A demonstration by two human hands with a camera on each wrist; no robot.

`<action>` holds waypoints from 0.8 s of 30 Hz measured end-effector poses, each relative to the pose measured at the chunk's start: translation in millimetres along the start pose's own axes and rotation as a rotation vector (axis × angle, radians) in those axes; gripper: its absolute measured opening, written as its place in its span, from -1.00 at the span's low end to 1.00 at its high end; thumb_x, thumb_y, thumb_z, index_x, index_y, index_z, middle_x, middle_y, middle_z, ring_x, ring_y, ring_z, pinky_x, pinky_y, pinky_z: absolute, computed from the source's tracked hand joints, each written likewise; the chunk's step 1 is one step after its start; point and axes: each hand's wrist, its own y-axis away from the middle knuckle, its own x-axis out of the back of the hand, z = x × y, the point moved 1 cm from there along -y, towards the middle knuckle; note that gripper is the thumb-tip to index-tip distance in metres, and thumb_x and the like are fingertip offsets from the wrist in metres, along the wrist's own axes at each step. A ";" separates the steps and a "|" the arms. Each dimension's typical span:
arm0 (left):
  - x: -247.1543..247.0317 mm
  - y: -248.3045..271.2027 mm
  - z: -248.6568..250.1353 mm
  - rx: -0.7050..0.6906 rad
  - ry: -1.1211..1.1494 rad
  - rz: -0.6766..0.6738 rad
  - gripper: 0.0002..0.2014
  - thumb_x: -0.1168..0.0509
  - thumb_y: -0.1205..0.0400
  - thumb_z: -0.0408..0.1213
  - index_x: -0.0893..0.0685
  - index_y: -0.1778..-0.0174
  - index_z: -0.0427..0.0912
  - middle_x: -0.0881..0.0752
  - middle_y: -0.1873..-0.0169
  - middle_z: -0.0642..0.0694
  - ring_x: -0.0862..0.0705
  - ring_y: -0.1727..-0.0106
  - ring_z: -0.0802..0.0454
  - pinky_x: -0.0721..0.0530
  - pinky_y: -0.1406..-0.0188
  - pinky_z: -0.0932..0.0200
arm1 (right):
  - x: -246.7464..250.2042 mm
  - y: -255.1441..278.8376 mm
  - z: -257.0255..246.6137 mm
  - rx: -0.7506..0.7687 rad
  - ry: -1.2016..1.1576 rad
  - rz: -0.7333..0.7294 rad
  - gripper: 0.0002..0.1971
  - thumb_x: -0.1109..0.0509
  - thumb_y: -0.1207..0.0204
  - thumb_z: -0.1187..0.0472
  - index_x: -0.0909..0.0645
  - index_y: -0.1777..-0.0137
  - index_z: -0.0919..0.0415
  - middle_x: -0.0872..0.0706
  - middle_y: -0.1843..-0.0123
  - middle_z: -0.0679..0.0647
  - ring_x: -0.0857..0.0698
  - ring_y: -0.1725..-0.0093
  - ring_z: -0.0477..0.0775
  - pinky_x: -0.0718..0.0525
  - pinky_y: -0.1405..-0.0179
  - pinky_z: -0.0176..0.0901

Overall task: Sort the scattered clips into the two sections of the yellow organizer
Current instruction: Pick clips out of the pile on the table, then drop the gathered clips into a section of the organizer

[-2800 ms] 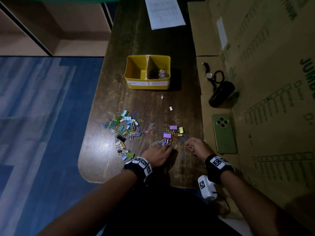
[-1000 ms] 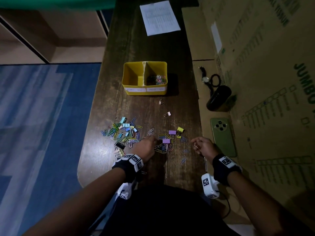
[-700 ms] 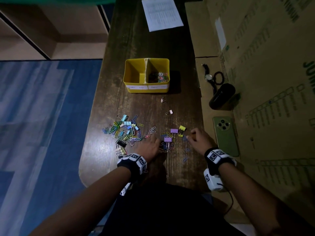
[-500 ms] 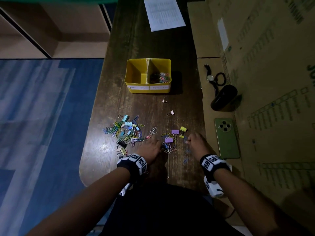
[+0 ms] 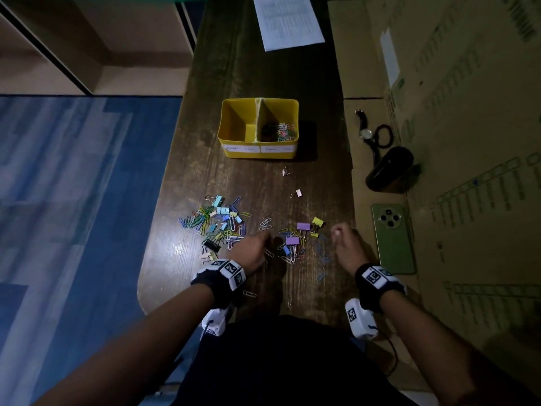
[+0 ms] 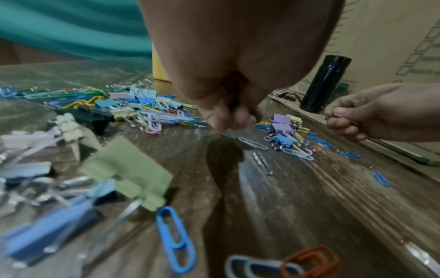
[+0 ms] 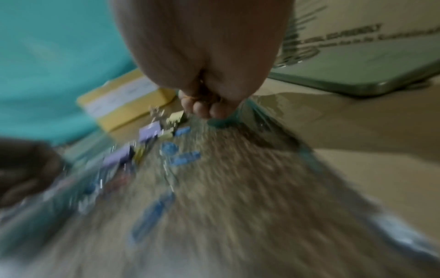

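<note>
The yellow organizer stands mid-table; its left section looks empty and its right section holds paper clips. Two heaps of mixed clips lie nearer me: a left heap and a smaller right heap with purple binder clips. My left hand is between the heaps, fingertips bunched just above the wood around something small and dark. My right hand hovers right of the small heap and pinches a thin paper clip between thumb and forefinger. The right wrist view is blurred.
Two stray binder clips lie between the heaps and the organizer. A green phone, a black cylinder and a watch sit on cardboard at the right. A paper sheet lies far back.
My right hand reached left into the small heap, then lifted back to the right with a clip pinched. My left hand stayed at the heap's left edge.
</note>
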 end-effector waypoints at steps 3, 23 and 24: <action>0.0 -3.1 6.0 0.075 -0.085 0.063 -0.77 -0.08 -0.74 -0.17 -0.56 -0.07 -0.22 -0.73 0.15 -0.24 -0.72 0.17 -0.19 -0.68 0.20 0.00 | 1.1 -7.4 -7.3 -0.118 -0.324 -0.070 -0.74 -0.04 -0.73 0.28 -0.56 0.04 0.16 -0.51 0.27 0.02 -0.46 0.34 -0.04 -0.42 0.41 -0.26; -5.7 2.2 0.6 0.052 -0.217 -0.103 -0.73 -0.02 -0.75 -0.16 -0.32 -0.29 -0.24 -0.66 -0.13 -0.31 -0.72 0.07 -0.23 -0.66 0.14 -0.07 | -21.9 -3.9 0.7 0.096 0.484 -0.044 -0.87 -0.31 -0.56 -0.02 -0.55 0.08 0.01 -0.53 -0.02 -0.02 -0.58 -0.03 0.08 -0.61 -0.01 0.07; -3.1 2.9 2.4 0.079 -0.163 -0.073 -0.77 -0.05 -0.74 -0.18 -0.35 -0.23 -0.24 -0.70 -0.04 -0.29 -0.71 0.10 -0.22 -0.61 0.18 -0.01 | -22.5 -3.2 2.1 0.093 0.483 -0.050 -0.86 -0.31 -0.57 -0.02 -0.56 0.07 0.02 -0.53 -0.03 -0.03 -0.58 -0.03 0.07 -0.62 -0.02 0.09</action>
